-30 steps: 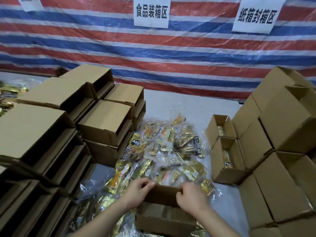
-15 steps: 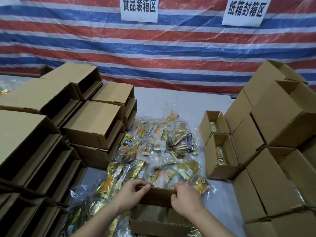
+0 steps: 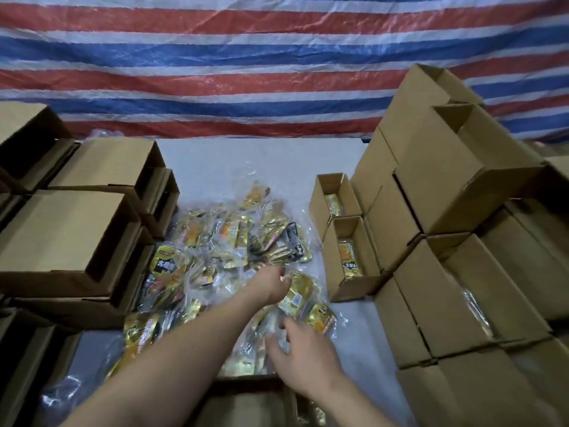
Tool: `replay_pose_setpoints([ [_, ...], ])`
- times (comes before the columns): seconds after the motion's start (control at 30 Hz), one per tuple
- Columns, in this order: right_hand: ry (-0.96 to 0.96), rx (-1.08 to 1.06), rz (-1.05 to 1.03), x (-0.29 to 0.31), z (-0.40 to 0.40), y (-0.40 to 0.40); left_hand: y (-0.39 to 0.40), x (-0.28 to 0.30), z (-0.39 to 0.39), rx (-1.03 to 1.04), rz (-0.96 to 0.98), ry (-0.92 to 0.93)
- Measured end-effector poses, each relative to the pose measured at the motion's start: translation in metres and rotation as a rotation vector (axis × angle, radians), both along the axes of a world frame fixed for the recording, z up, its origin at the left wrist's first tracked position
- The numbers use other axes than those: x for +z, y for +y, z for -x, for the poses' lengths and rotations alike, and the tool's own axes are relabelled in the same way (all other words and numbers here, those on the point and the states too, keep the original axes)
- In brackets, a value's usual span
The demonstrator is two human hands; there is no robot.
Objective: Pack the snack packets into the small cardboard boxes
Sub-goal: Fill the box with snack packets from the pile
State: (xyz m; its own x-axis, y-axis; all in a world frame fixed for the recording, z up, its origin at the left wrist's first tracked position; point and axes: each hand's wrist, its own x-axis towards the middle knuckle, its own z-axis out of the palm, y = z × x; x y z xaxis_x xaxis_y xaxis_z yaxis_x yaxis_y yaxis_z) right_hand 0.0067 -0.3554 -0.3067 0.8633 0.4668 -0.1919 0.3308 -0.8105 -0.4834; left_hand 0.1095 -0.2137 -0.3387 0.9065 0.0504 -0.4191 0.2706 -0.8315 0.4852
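Observation:
A heap of gold snack packets (image 3: 234, 241) in clear wrap lies mid-table. My left hand (image 3: 272, 285) reaches into its near right part, fingers curled onto a gold packet (image 3: 297, 295). My right hand (image 3: 303, 357) hovers lower with fingers spread, touching the packets nearest me. An open small cardboard box (image 3: 246, 402) sits at the bottom edge between my forearms, its inside dark. Two open small boxes (image 3: 351, 257) stand right of the heap, each with a packet inside.
Stacks of empty cardboard boxes (image 3: 70, 229) lie on their sides along the left. A tall pile of boxes (image 3: 455, 186) fills the right. A striped tarp (image 3: 277, 72) hangs behind the white table (image 3: 246, 161).
Both hands have let go of the near box's rim and moved forward into the packet heap. The camera has tilted down and closer, so the wall signs are out of view.

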Motion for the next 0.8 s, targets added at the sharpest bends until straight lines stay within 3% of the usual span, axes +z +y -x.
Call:
replay_pose_setpoints([
  [0.23, 0.074, -0.124, 0.007, -0.020, -0.030, -0.029, -0.030, -0.052, -0.026, -0.071, -0.219, 0.099],
  [0.4, 0.131, -0.183, 0.017, -0.034, -0.041, -0.045, -0.042, -0.082, -0.034, -0.029, -0.246, 0.110],
  [0.63, 0.197, -0.268, 0.044, -0.047, -0.043, -0.055, -0.060, -0.095, -0.032, -0.168, -0.530, 0.170],
  [0.73, 0.184, -0.287, 0.074, -0.049, -0.047, -0.059, -0.062, -0.094, -0.028, -0.131, -0.476, 0.164],
  [0.8, 0.172, -0.307, 0.078, -0.049, -0.052, -0.060, -0.057, -0.087, -0.026, -0.043, -0.310, 0.180],
])
